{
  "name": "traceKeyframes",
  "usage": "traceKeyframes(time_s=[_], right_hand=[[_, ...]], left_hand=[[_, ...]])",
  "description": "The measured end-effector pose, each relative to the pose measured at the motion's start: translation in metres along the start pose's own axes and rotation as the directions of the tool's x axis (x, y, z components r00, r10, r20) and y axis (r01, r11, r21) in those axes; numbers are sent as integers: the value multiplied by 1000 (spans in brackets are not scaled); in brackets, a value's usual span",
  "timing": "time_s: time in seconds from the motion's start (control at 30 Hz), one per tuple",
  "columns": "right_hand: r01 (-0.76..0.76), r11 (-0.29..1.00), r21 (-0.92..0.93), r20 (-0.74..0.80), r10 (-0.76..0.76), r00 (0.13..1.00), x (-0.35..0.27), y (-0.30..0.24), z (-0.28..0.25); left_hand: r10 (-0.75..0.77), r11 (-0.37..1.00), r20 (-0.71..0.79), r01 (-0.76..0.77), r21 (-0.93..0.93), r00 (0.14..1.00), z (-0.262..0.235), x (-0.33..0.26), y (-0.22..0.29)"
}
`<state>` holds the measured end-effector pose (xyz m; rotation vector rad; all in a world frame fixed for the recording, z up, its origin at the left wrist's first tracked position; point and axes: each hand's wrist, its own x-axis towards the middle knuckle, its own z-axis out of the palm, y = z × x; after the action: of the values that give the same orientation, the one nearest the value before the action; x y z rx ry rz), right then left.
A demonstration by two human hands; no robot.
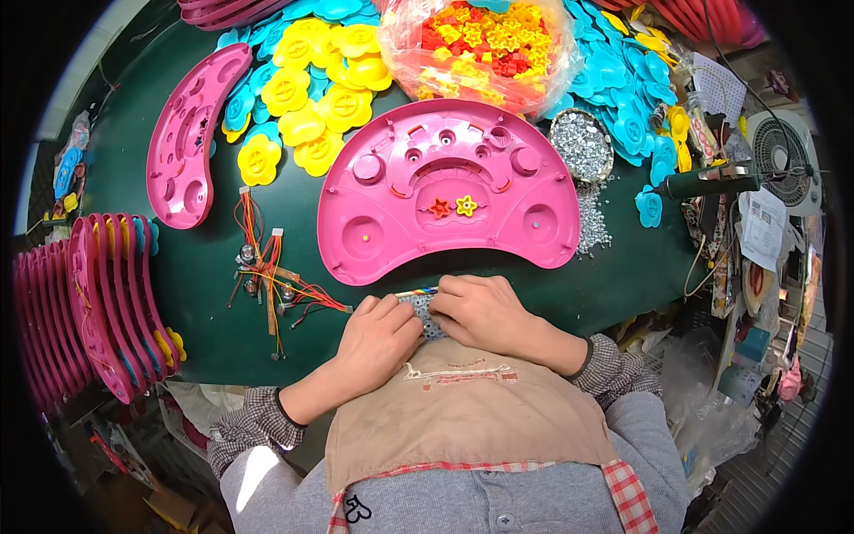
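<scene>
My left hand [378, 334] and my right hand [485, 307] are close together at the table's near edge, fingers curled inward. Between them shows a grey speckled patch [425, 313], with a thin multicoloured strip [416, 292] along its top. What the fingertips pinch is hidden. Just beyond lies a pink curved plastic housing [382, 233], its hollow side up. A red star piece [439, 208] and a yellow star piece [465, 206] sit in its middle recess. Left of my hands is a bundle of red and yellow wires [267, 267] with small parts attached.
Yellow flower-shaped discs [302, 120] and blue discs [614, 89] are heaped at the back around a bag of star pieces [485, 44]. A bowl of screws [581, 147] stands right, loose screws beside it. Another pink housing [191, 142] and stacked pink parts [53, 311] are left.
</scene>
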<state>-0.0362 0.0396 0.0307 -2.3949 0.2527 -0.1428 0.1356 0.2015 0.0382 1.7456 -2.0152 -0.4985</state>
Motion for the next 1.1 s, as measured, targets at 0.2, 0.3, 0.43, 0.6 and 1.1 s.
traceKeyframes(time_s=[0.2, 0.3, 0.43, 0.6, 1.1], right_hand=[[40, 936, 350, -87, -10, 996, -5, 9, -28], [8, 943, 333, -205, 64, 977, 21, 22, -63], [85, 982, -171, -230, -124, 965, 59, 58, -71], [23, 979, -205, -204, -65, 977, 71, 73, -58], [-183, 937, -297, 26, 199, 980, 101, 56, -72]], left_hand=[[-54, 977, -7, 51, -206, 999, -1, -6, 1], [-11, 956, -49, -4, -294, 999, 0, 1, 2], [63, 956, -10, -63, -286, 998, 1, 6, -1], [34, 948, -81, -58, -314, 996, 2, 4, -3], [81, 970, -265, -137, -201, 961, 17, 27, 3]])
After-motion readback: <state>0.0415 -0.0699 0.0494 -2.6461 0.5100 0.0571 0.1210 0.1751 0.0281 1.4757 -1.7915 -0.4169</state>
